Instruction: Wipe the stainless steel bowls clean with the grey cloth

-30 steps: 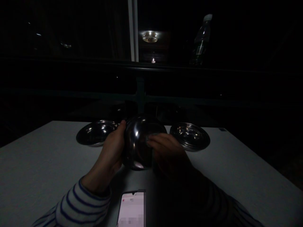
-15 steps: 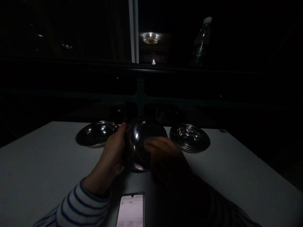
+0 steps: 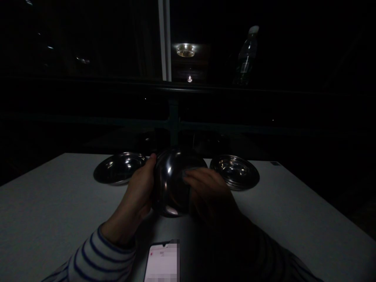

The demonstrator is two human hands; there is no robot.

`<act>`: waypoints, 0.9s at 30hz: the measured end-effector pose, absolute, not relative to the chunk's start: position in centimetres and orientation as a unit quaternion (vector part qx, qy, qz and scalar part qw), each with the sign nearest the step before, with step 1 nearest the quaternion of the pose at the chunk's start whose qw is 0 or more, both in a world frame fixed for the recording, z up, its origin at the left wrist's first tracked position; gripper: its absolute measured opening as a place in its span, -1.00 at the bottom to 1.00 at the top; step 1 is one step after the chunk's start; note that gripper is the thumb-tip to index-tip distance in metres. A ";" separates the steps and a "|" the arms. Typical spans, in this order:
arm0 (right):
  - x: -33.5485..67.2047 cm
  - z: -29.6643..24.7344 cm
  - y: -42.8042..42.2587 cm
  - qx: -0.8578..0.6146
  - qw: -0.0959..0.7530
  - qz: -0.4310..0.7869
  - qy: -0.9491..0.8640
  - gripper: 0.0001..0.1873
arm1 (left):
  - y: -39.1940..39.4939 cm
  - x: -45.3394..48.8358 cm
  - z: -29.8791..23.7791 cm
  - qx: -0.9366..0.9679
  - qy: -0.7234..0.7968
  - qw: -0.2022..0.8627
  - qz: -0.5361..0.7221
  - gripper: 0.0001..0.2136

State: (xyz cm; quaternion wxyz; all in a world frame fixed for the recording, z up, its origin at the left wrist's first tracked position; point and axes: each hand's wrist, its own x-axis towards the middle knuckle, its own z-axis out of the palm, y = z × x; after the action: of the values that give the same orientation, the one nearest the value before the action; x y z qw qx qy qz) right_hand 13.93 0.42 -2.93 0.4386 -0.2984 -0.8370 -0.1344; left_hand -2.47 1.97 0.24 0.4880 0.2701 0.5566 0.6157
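Note:
A shiny metal bowl (image 3: 172, 184) is held up above the table, its rounded outer side seemingly turned toward me. My left hand (image 3: 142, 182) grips its left edge, thumb on the near side and the other fingers hidden behind. Against the bowl's right part rests my right hand (image 3: 208, 188), dark and slightly blurred, with its fingers bent together. A pale bit shows at those fingertips, too dim to name. To the left of the held bowl sits another metal bowl (image 3: 117, 170). Several nested metal bowls (image 3: 235, 172) stand on the right.
A lit phone (image 3: 162, 260) lies on the white table (image 3: 70, 207) between my forearms. Beyond the table's far edge is a dark window with a pale upright frame (image 3: 165, 41). A clear plastic bottle (image 3: 246, 56) stands at the back right.
My right hand has shifted slightly to the right across the bowl's surface. The left hand keeps its grip, and the view has tilted a little.

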 end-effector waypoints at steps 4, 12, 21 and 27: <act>14.0 -2.9 0.5 -0.345 0.449 -0.137 -0.813 -0.71 | 1.9 -2.4 0.1 0.274 0.565 0.491 0.603 -0.73; 14.1 -2.9 0.6 -0.339 0.448 -0.147 -0.814 -0.72 | 1.9 -2.5 0.3 0.276 0.569 0.483 0.606 -0.75; 13.9 -2.9 0.2 -0.312 0.435 -0.125 -0.835 -0.70 | 1.8 -2.3 0.4 0.268 0.555 0.498 0.609 -0.76; 13.7 -3.1 0.1 -0.262 0.416 -0.117 -0.863 -0.70 | 1.9 -2.6 0.1 0.280 0.561 0.491 0.604 -0.74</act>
State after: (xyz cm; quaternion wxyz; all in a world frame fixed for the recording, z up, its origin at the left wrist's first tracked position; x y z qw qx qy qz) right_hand 13.71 0.10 -3.06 0.4162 -0.2618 -0.8629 -0.1169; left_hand -2.56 1.92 0.08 0.4910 0.2802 0.5614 0.6044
